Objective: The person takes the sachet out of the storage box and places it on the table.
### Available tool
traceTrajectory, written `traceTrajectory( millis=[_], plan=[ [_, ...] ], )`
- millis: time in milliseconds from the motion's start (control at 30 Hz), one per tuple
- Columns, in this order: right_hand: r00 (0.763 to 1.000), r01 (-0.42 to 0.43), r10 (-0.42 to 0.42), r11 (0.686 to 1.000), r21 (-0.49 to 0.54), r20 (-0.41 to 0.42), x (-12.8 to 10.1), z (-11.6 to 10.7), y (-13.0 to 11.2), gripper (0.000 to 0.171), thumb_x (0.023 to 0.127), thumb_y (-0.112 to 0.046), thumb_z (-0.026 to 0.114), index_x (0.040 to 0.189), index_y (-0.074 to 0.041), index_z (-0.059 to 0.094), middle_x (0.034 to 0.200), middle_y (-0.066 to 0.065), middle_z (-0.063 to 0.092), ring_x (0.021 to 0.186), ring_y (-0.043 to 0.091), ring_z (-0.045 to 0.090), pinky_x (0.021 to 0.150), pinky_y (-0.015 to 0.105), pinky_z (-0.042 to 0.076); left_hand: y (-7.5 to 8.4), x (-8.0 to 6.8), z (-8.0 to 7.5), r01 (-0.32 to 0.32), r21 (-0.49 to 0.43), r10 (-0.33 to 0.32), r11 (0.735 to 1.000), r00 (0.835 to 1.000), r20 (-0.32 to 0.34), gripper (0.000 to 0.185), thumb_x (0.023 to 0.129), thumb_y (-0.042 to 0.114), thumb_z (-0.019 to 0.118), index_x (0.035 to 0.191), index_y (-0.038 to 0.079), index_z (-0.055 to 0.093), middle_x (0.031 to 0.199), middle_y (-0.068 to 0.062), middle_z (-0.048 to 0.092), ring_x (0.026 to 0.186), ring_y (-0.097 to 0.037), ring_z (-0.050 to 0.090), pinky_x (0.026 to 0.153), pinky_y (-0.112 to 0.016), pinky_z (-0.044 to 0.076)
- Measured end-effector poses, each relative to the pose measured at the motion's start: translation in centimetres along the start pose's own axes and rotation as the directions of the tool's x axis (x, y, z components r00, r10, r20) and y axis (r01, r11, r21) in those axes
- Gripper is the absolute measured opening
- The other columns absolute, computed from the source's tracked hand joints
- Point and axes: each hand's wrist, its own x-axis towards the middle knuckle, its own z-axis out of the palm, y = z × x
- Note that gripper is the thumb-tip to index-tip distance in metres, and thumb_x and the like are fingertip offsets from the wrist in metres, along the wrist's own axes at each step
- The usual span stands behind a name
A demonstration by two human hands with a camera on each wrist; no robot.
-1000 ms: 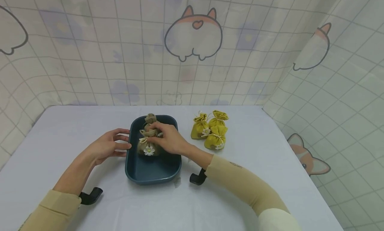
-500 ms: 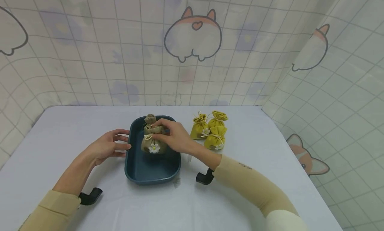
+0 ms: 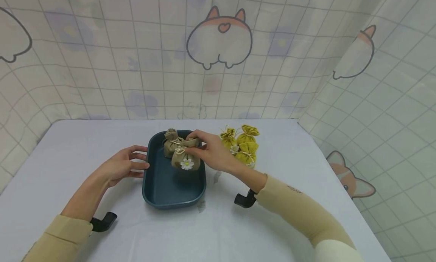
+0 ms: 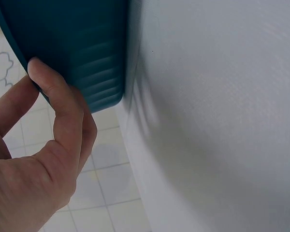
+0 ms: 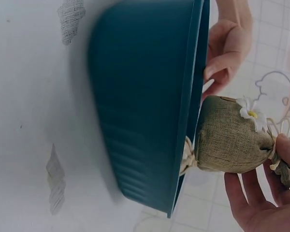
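Left hand [image 3: 120, 166] rests against the tray [image 3: 160, 196] rim, fingers loosely extended, gripping nothing. Right hand [image 3: 212, 153] pinches the brown pouch [image 3: 185, 158] by its tied neck, lifted above the tray's far right edge. Pouch looks light, soft, unlikely to slip; the neck suits holding. Second brown pouch [image 3: 169, 141] behind the fingers; yellow pouches [image 3: 246, 145] beyond.

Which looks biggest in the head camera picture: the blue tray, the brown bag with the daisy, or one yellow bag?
1. The blue tray, by far the largest.
2. The brown bag with the daisy, pinched by the right hand.
3. One yellow bag, only slightly smaller looking; it sits farther back, so this is unsure.
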Motion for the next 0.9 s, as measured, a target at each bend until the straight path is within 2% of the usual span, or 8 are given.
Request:
traceTrajectory(
  millis=[200, 367, 500, 667, 900],
  plan=[
    [0.999, -0.006, 0.005, 1.000, -0.016, -0.040, -0.7, -1.2, 0.1, 0.021, 0.097, -0.006, 0.072, 0.116, -0.002, 0.066, 0.110, 0.009, 0.068, 0.100, 0.018, 0.066, 0.083, 0.029, 0.059, 0.0, -0.1, 0.0, -0.006, -0.003, 0.006, 1.000, 1.000, 0.002, 0.075, 0.098, 0.005, 0.068, 0.156, -0.006, 0.022, 0.139, -0.031, 0.040, 0.097, -0.024, 0.065, 0.083, -0.037, 0.060],
    [0.996, -0.042, 0.040, 0.999, -0.032, -0.080, -1.4, -2.3, 0.2, 0.021, 0.097, -0.008, 0.073, 0.116, -0.004, 0.067, 0.109, 0.006, 0.068, 0.098, 0.016, 0.067, 0.082, 0.029, 0.059, 0.1, -0.1, 0.0, -0.001, -0.001, 0.001, 1.000, 1.000, 0.000, 0.074, 0.098, 0.005, 0.067, 0.156, -0.006, 0.023, 0.140, -0.031, 0.041, 0.098, -0.024, 0.065, 0.084, -0.037, 0.060],
    [0.994, -0.058, 0.056, 0.998, -0.012, -0.098, -2.0, -3.2, 0.7, 0.020, 0.097, -0.008, 0.073, 0.116, -0.005, 0.066, 0.108, 0.006, 0.068, 0.095, 0.018, 0.068, 0.080, 0.032, 0.060, 0.1, -0.1, 0.0, 0.003, 0.000, -0.003, 1.000, 1.000, -0.003, 0.074, 0.098, 0.005, 0.067, 0.157, -0.005, 0.022, 0.140, -0.031, 0.041, 0.098, -0.024, 0.065, 0.084, -0.037, 0.060],
    [0.988, -0.098, 0.095, 0.995, -0.020, -0.121, -2.7, -4.1, 1.4, 0.020, 0.097, -0.010, 0.073, 0.115, -0.008, 0.066, 0.109, 0.004, 0.068, 0.097, 0.019, 0.066, 0.086, 0.034, 0.058, 0.0, -0.1, 0.1, 0.003, 0.005, -0.002, 1.000, 1.000, -0.005, 0.075, 0.099, 0.006, 0.068, 0.157, -0.005, 0.022, 0.141, -0.031, 0.040, 0.098, -0.024, 0.065, 0.085, -0.037, 0.060],
    [0.978, -0.153, 0.146, 0.987, -0.038, -0.147, -3.7, -4.9, 2.1, 0.021, 0.097, -0.008, 0.073, 0.116, -0.005, 0.066, 0.111, 0.008, 0.068, 0.100, 0.022, 0.065, 0.088, 0.037, 0.058, 0.0, -0.1, 0.1, -0.002, 0.006, 0.002, 1.000, 1.000, -0.006, 0.074, 0.099, 0.005, 0.067, 0.156, -0.005, 0.022, 0.141, -0.032, 0.040, 0.098, -0.024, 0.065, 0.085, -0.037, 0.060]
  ],
)
